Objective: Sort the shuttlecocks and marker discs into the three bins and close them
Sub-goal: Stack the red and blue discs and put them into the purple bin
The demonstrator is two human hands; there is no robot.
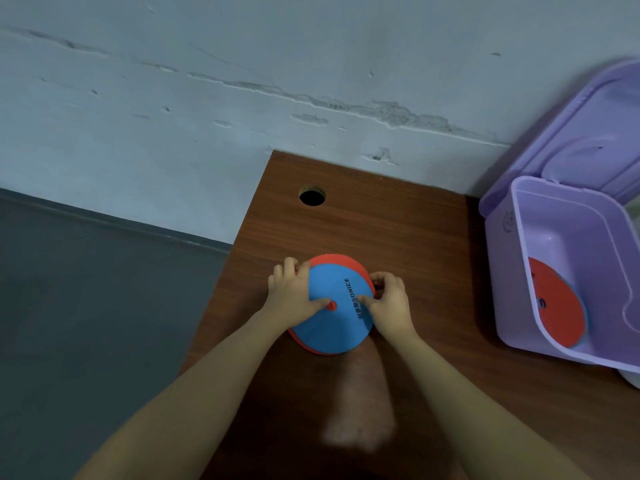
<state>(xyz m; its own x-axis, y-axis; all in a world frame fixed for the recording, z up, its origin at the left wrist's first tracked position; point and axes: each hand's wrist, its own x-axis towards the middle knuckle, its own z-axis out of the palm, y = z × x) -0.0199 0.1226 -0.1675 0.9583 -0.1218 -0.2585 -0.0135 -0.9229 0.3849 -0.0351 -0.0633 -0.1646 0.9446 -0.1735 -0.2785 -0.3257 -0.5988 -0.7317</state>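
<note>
Two bare hands are working over a brown wood-grain tabletop (398, 237) that is standing against a pale, scuffed wall (242, 81), with grey floor (86, 289) showing off to the left. One round cable hole (312, 196) is cut through the tabletop near its far edge.

Near the tabletop's left side a small stack of marker discs is lying: one blue marker disc (337, 306) with black lettering is sitting on top, and at least one red marker disc (341, 260) is peeking out beneath it at the far and near rims; how many red ones lie under it I cannot tell. The left hand (294, 292) is gripping the stack's left edge, fingers curled over the rim and thumb pressing near the centre hole. The right hand (389, 303) is pinching the blue disc's right edge, fingers curled at the rim and thumb lying on the lettering.

One lilac plastic bin (502, 271) is standing at the right, well apart from the stack, its hinged lid (588, 133) thrown open and leaning back against the wall. Inside it one red disc (557, 306) is leaning against the near wall, with a sliver of one blue disc (577, 296) showing just behind it.
</note>
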